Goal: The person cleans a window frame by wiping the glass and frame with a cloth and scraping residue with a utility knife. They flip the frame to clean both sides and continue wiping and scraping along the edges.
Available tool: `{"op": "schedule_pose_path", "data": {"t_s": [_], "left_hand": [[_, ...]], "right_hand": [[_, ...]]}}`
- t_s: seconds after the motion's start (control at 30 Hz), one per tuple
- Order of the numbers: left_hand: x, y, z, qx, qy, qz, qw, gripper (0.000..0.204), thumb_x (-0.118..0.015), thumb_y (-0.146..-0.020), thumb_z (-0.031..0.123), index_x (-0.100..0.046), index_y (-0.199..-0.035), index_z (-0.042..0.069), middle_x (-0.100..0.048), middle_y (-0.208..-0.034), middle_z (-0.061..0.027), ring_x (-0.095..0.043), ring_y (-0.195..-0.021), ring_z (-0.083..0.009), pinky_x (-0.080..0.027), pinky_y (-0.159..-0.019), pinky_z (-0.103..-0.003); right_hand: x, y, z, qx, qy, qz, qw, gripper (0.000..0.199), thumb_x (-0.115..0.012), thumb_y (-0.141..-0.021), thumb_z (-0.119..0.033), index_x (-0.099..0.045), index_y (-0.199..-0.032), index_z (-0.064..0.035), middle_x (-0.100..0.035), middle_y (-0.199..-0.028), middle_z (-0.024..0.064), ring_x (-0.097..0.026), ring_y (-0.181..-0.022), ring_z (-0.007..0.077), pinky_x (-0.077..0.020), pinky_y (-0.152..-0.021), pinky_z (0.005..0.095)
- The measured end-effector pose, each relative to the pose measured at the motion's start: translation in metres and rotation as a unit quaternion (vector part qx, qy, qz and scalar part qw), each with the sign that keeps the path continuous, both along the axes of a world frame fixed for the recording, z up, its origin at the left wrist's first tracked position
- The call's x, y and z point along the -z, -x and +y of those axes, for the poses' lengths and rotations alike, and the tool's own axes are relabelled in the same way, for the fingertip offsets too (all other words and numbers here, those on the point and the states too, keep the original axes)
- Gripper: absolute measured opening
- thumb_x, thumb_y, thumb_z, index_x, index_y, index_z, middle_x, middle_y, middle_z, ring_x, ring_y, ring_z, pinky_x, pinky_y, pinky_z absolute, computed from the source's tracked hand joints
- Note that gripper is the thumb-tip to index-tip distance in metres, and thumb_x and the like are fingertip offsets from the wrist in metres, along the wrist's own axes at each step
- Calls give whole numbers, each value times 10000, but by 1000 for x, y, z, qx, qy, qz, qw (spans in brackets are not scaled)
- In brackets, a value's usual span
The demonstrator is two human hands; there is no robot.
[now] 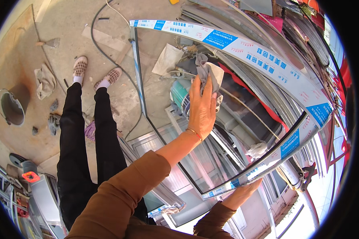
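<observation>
On the concrete floor (24,71) at the left lies a rusty bucket (12,106). The person's legs (87,131) stand beside a framed glass window (227,131). The left hand (202,109) presses a grey rag (211,73) flat against the pane, fingers spread over it. The right hand (243,191) has its grip closed on the window's lower frame edge.

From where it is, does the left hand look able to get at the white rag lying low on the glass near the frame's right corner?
Probably yes. The left hand presses a grey cloth on the glass pane; the white rag lies lower right, with only bare glass between. The right hand grips the frame edge below.
</observation>
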State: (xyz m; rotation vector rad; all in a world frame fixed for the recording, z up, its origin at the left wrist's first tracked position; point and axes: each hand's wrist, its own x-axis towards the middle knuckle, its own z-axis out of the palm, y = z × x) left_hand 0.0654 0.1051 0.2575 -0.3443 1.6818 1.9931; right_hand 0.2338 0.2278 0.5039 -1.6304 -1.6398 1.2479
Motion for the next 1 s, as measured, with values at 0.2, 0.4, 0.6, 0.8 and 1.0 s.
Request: {"op": "schedule_pose_path", "data": {"t_s": [0.2, 0.4, 0.6, 0.8, 1.0], "left_hand": [[-20, -22, -13, 8, -45, 59, 997, 585, -598, -965, -85, -525, -1529, 54, -375, -1575, -231, -435, -1383, -460, -396, -1158, -486], [-60, -2, -8, 30, -69, 208, 975, 704, -673, -847, -110, -530, -1522, 32, -405, -1557, -225, -429, -1430, -441, -386, -1195, -523], [-15, 17, -26, 30, -47, 81, 995, 672, -629, -901, -138, -519, -1532, 66, -402, -1538, -248, -448, -1376, -470, -424, -1138, -472], [-25, 12, -16, 37, -49, 130, 990, 780, -679, -826, -143, -519, -1545, 114, -408, -1528, -246, -450, -1376, -475, -408, -1158, -501], [-34, 14, -16, -16, -103, 207, 973, 851, -625, -855, -226, -551, -1561, 245, -391, -1595, -164, -487, -1296, -397, -446, -1097, -406]], "right_hand": [[4, 5, 3, -4, 1, 0, 1000, 358, -564, -1071, -107, -576, -1411, 6, -703, -1267, 191, -739, -1059, 273, -648, -884, 363], [5, 14, 7, -10, -1, 10, 1000, 342, -558, -1072, -106, -586, -1394, 9, -709, -1250, 189, -743, -1041, 270, -650, -871, 360], [2, 13, 5, -13, -7, 17, 1000, 328, -552, -1073, -104, -596, -1377, 12, -715, -1233, 186, -747, -1023, 267, -652, -858, 357], [3, 15, 10, -7, -14, 9, 1000, 315, -547, -1074, -103, -606, -1360, 15, -721, -1216, 184, -750, -1005, 264, -655, -845, 354], [3, 15, 9, -7, -15, 13, 1000, 303, -541, -1075, -101, -616, -1343, 18, -726, -1199, 182, -754, -986, 262, -657, -832, 350]]}}
